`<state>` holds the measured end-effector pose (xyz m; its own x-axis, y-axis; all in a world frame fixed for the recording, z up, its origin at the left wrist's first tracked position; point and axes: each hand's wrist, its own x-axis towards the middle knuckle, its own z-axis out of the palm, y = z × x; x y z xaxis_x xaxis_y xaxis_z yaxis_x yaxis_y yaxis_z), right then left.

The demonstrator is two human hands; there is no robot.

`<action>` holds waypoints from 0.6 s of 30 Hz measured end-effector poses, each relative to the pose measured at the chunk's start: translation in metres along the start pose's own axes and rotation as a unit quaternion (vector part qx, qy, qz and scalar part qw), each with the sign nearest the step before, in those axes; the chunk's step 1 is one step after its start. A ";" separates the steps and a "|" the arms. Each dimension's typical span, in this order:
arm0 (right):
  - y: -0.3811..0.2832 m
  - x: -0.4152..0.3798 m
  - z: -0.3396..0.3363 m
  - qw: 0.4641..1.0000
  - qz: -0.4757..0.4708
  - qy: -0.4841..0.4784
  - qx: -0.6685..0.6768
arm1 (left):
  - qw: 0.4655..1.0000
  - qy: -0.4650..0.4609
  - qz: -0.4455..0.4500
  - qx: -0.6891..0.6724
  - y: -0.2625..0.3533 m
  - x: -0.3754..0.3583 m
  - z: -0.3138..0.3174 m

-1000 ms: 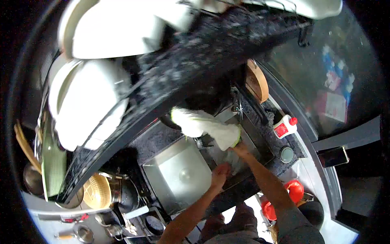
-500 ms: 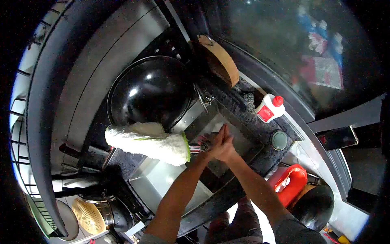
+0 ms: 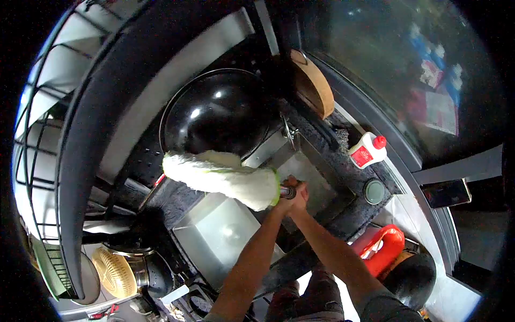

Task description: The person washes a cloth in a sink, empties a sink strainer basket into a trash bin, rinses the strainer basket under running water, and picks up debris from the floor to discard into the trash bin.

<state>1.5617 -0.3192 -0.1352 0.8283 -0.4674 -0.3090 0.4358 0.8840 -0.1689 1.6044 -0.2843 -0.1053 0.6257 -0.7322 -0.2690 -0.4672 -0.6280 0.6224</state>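
Over the right basin of a double steel sink [image 3: 316,198], my left hand [image 3: 287,204] and my right hand [image 3: 301,199] are pressed together, just under a metal faucet spout [image 3: 287,192]. Their fingers overlap, and whether anything is between them is hidden. A fluffy white cloth cover [image 3: 225,180] with a green edge wraps the faucet behind the spout. Left of my hands lies the other basin [image 3: 214,236], with a bright reflection on its bottom.
A large black wok [image 3: 214,115] sits behind the sink. A wooden board [image 3: 314,83] leans at the back. On the right are a white bottle with red cap [image 3: 367,151], a round green-lidded jar [image 3: 373,191], a red bag [image 3: 387,249] and a phone [image 3: 446,193].
The camera view has shifted, so the wok, sink and bottle appear further right. My hands have closed more tightly together and sit nearer the spout.
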 end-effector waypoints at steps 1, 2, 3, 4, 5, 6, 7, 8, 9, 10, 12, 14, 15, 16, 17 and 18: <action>-0.003 0.003 -0.010 0.996 -0.042 -0.023 -0.078 | 0.999 0.040 0.028 0.001 -0.014 -0.002 0.010; -0.004 0.006 -0.018 0.981 -0.090 -0.045 -0.165 | 0.995 0.085 0.060 -0.001 -0.028 -0.004 0.020; -0.010 0.010 -0.023 0.943 -0.137 -0.083 -0.291 | 0.986 0.135 0.099 -0.005 -0.040 -0.005 0.030; -0.028 -0.001 0.005 0.680 -0.190 -0.090 -0.703 | 0.973 0.189 0.135 0.002 -0.047 -0.008 0.038; -0.026 -0.001 -0.004 0.682 -0.190 -0.091 -0.700 | 0.961 0.231 0.154 0.019 -0.054 -0.012 0.046; -0.024 0.002 -0.023 0.616 -0.206 -0.132 -0.748 | 0.938 0.284 0.104 0.171 -0.040 -0.027 0.037; -0.024 0.008 -0.038 0.540 -0.222 -0.175 -0.793 | 0.898 0.353 0.114 0.237 -0.058 -0.024 0.052; -0.022 0.004 -0.048 0.535 -0.219 -0.177 -0.797 | 0.899 0.355 0.111 0.231 -0.050 -0.030 0.053; -0.020 -0.001 -0.055 0.516 -0.189 -0.178 -0.816 | 0.937 0.337 -0.013 0.086 -0.034 -0.038 0.049; -0.024 -0.003 -0.042 0.503 -0.180 -0.183 -0.825 | 0.939 0.312 -0.133 -0.061 -0.017 -0.040 0.037; -0.040 -0.028 0.012 0.484 -0.120 -0.205 -0.842 | 0.842 0.228 -0.350 -0.340 0.009 -0.048 0.003; -0.045 -0.055 0.054 0.474 -0.073 -0.232 -0.847 | 0.750 0.213 -0.300 -0.550 -0.005 -0.072 -0.002; -0.047 -0.069 0.056 0.547 -0.172 -0.125 -0.810 | 0.731 0.248 -0.148 -0.618 -0.026 -0.095 0.008; -0.048 -0.078 0.066 0.607 -0.266 -0.013 -0.749 | 0.696 0.236 -0.103 -0.670 -0.029 -0.116 -0.007; -0.052 -0.085 0.095 0.606 -0.270 -0.021 -0.748 | 0.657 0.221 -0.059 -0.719 -0.032 -0.139 -0.024; -0.059 -0.096 0.131 0.607 -0.353 -0.026 -0.711 | 0.682 0.224 -0.067 -0.693 -0.039 -0.164 -0.030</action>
<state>1.5021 -0.3256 0.0267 0.6383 -0.6934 0.3345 -0.0254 -0.4532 -0.8910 1.5385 -0.1317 -0.0631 0.8782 -0.3428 -0.3337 0.4575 0.3982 0.7950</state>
